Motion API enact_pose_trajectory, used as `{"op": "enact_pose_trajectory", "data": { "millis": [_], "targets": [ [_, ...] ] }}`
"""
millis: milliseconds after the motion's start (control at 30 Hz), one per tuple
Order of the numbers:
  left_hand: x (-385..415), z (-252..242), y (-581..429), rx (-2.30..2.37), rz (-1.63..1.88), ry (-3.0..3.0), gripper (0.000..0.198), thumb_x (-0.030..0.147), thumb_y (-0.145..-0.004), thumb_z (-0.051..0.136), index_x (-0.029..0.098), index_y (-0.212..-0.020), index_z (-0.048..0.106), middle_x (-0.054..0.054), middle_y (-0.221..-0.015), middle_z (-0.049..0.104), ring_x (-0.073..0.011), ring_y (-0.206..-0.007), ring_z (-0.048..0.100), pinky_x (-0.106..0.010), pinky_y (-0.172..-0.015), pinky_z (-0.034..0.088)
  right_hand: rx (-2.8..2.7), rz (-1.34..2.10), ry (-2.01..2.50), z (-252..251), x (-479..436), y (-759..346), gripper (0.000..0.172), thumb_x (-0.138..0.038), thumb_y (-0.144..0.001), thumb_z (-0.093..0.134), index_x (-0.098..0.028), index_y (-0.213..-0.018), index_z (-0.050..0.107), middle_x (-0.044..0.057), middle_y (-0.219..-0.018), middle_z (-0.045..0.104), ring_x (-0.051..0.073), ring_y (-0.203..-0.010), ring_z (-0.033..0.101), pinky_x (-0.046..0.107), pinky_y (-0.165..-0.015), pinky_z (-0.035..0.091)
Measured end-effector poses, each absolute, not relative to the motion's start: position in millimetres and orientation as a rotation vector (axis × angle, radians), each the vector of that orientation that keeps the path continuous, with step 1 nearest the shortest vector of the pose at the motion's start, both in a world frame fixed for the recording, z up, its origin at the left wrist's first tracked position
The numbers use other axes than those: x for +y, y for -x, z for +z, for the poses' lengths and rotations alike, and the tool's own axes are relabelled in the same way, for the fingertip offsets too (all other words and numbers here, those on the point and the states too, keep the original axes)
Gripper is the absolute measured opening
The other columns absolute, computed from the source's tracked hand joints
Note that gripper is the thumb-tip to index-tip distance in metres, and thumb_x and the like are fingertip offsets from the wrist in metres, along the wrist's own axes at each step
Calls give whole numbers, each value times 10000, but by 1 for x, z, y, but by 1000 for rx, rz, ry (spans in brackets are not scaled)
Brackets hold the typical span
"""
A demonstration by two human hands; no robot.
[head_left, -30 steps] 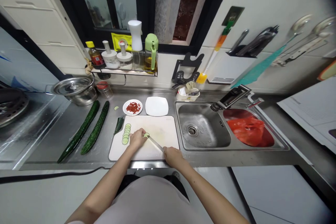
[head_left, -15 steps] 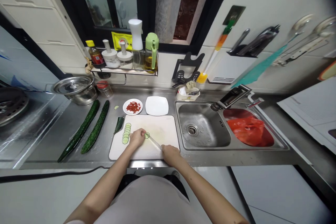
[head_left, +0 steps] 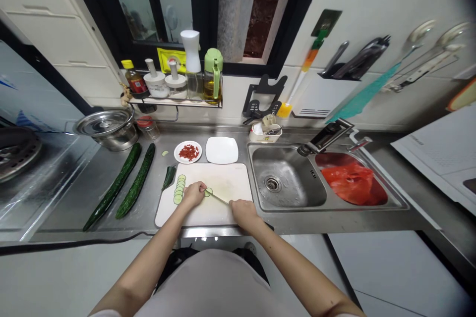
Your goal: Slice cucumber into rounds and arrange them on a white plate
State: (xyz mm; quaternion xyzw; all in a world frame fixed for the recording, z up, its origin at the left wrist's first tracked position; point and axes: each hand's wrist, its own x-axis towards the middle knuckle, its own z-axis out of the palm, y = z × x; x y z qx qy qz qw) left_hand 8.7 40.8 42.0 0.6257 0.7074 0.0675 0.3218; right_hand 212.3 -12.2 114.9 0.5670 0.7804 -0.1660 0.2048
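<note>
On the white cutting board, a thin cucumber slice lies by the tip of a knife. My right hand is wrapped round the knife's handle; the blade points left and shows edge-on as a thin line. My left hand is closed, its fingertips pinched at the slice's left edge. Just left of it, several cucumber slices overlap in a row. A dark green cucumber end piece rests at the board's left edge.
Two whole cucumbers lie left of the board. Behind it stand a plate of chopped red pieces and a white square plate. A sink is to the right, a lidded steel pot at back left.
The knife blade has turned from showing its flat side to edge-on. My right hand has shifted slightly, while my left hand stays at the slice.
</note>
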Motion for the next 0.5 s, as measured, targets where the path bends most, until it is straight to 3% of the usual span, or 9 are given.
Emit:
{"op": "enact_pose_trajectory", "data": {
  "millis": [233,500],
  "targets": [
    [41,40,-8,1846,190,-1644,254,145,-751,506,246,-933,652,-4,-929,715,-186,-934,625,-352,-897,375,2182,-431,-1602,111,-16,-213,333,-29,-866,387,-149,-1053,635,156,-956,701,231,-971,666,298,-748,477],
    [40,41,-10,1877,181,-1632,313,156,-758,519,251,-1034,632,-15,-957,716,-203,-968,618,-360,-898,377,2168,-526,-1624,110,-23,-213,316,-69,-850,415,-152,-1073,623,152,-962,698,233,-973,663,313,-774,478]
  ]
}}
